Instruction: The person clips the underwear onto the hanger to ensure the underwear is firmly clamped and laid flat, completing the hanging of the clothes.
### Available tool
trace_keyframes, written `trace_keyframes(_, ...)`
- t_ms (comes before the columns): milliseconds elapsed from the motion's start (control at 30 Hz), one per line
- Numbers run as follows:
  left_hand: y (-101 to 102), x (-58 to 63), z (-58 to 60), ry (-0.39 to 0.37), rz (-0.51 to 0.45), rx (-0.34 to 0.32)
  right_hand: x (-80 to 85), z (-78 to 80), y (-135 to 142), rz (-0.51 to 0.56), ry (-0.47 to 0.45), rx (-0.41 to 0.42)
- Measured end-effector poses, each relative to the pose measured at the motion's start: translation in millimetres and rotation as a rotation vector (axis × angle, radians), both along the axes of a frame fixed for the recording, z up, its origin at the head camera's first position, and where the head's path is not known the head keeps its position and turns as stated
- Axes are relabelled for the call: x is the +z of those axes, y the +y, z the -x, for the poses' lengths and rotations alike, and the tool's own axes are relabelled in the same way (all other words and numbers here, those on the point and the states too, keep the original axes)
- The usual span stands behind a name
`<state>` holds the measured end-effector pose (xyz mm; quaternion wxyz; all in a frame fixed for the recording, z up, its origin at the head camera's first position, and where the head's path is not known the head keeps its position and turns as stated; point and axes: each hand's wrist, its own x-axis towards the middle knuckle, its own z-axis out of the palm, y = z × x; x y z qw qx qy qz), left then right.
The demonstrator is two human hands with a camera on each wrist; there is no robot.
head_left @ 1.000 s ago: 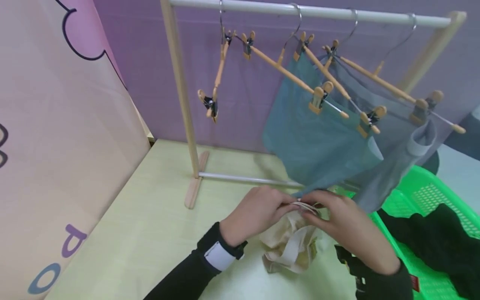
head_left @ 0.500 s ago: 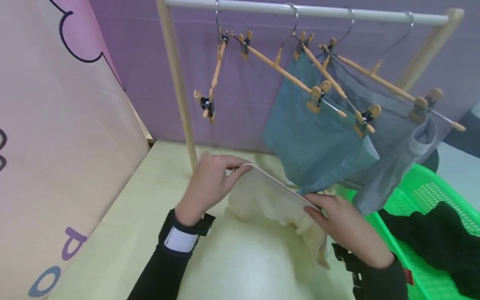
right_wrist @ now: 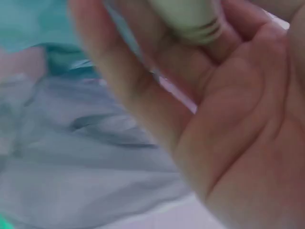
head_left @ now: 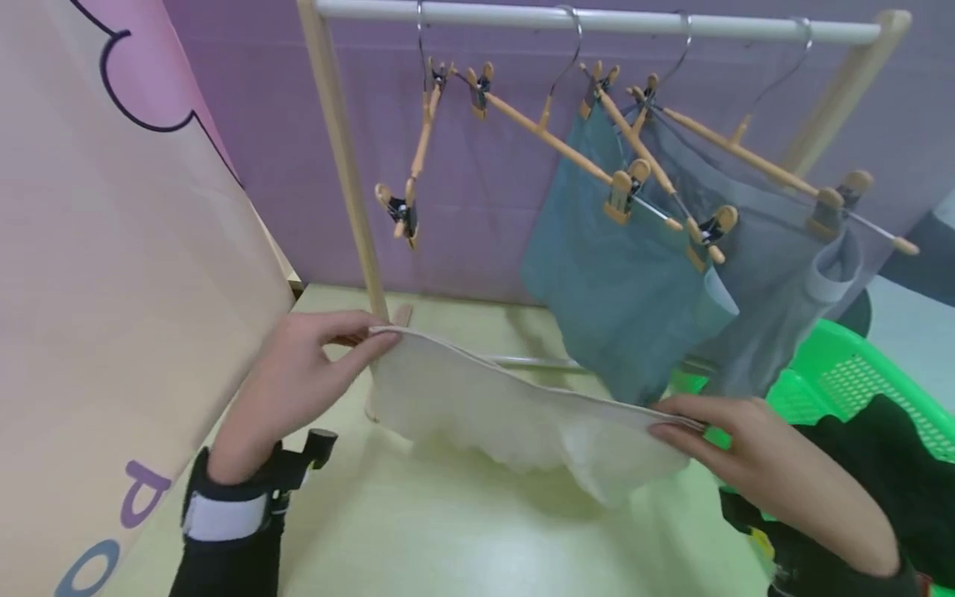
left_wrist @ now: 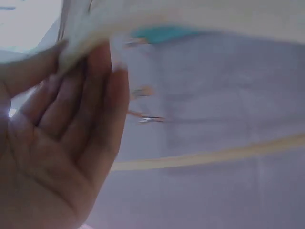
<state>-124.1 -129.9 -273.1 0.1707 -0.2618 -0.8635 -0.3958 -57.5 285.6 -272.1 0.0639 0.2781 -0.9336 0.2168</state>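
Observation:
A cream cloth garment hangs stretched in the air between both hands, its upper edge drawn out into a long, slightly sagging line. At its left corner my left hand pinches that edge between thumb and fingers. My right hand pinches the other end, just below the hanging teal garment. In the left wrist view the garment crosses the top, blurred, over the curled fingers. The right wrist view shows only a small bit of cream cloth within the fingers.
A rack with a white rail holds several clip hangers. Bare ones include the left hanger and the hanger beside it. Grey clothing hangs at right. A green basket with black cloth stands right of the table.
The hands were together at the bunched garment. My left hand has moved far left and my right hand somewhat right, spreading the garment's edge out between them.

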Motion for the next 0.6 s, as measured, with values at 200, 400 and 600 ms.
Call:
trace_keyframes(200, -23, 21.3, -27.8, -0.144, -0.077, -0.262, 13.1, -32.5, 20, 0.115, 0.126, 0.154)
trace_keyframes(400, -13, -0.4, 12.0, -0.318, 0.157, -0.351, 0.3, 3.2, 23, 0.062, -0.237, 0.122)
trace_keyframes(600, 7, -58.7, 70.0, -0.488, 0.328, -0.349, -48.2, 68.2, 6, -0.018, -0.485, 0.070)
